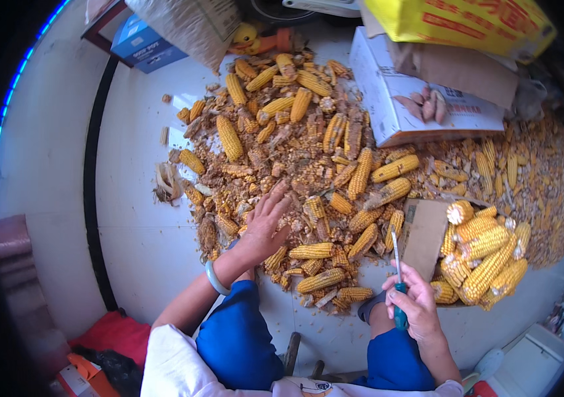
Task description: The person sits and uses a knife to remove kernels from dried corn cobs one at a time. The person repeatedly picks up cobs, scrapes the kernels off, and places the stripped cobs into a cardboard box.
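My left hand (268, 226), with a pale bangle (216, 279) at its wrist, reaches over the pile of corn with its fingers spread and nothing held. Beneath it lie loose kernels and broken cobs (282, 173); whether the fingertips touch them I cannot tell. In my right hand (413, 297) is a screwdriver (400, 307) with a green handle, its metal shaft pointing up and away from me. Just beyond the tip rests a yellow ear of corn (395, 223). Two more ears, a whole one (311, 250) and another (320, 280), lie between my knees.
An open cardboard box (423, 233) full of corn ears (485, 248) stands right of my right hand. Behind it spreads more corn (535, 188). A white carton (376, 89) borders the pile at the far right. A blue box (145, 44) and a woven sack (187, 25) stand far left.
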### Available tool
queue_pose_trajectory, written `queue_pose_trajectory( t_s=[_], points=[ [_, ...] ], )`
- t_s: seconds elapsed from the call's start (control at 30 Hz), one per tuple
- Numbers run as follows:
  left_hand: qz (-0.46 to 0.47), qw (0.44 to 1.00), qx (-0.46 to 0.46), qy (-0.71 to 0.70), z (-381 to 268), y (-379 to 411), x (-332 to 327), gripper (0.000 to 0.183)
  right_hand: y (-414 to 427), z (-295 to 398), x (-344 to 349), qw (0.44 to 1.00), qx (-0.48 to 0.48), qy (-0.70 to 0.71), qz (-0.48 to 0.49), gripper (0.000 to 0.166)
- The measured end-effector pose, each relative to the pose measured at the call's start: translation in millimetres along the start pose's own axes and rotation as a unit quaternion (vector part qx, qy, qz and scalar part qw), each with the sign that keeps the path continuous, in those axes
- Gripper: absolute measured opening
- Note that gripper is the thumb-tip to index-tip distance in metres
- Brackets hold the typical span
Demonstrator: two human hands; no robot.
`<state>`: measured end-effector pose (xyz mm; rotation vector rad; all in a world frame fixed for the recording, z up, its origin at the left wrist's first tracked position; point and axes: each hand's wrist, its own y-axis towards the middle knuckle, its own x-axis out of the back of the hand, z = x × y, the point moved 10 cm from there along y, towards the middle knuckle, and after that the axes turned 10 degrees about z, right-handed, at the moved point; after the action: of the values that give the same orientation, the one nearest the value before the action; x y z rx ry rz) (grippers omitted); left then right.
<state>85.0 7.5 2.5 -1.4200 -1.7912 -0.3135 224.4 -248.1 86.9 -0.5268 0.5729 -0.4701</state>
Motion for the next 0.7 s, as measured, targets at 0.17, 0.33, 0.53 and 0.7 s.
queue_pose_trajectory(
  t_s=[0.17,0.33,0.53,0.7],
  points=[
    [-0.077,0.992,0.098,-0.031,89,-9,-17,0.060,54,-9,-49,0.996,-0.074,-0.047,0.028,0.056],
    [-0.094,0.989,0.084,-0.082,111,-12,-17,0.046,166,33,-105,0.961,0.035,-0.271,0.048,0.054],
    [-0.138,0.972,0.094,-0.166,143,-31,22,0.036,326,106,-73,0.862,0.105,-0.483,-0.107,0.040],
    [-0.125,0.967,0.116,-0.189,159,-30,38,0.028,439,150,16,0.796,0.094,-0.554,-0.226,0.042]
  ],
)
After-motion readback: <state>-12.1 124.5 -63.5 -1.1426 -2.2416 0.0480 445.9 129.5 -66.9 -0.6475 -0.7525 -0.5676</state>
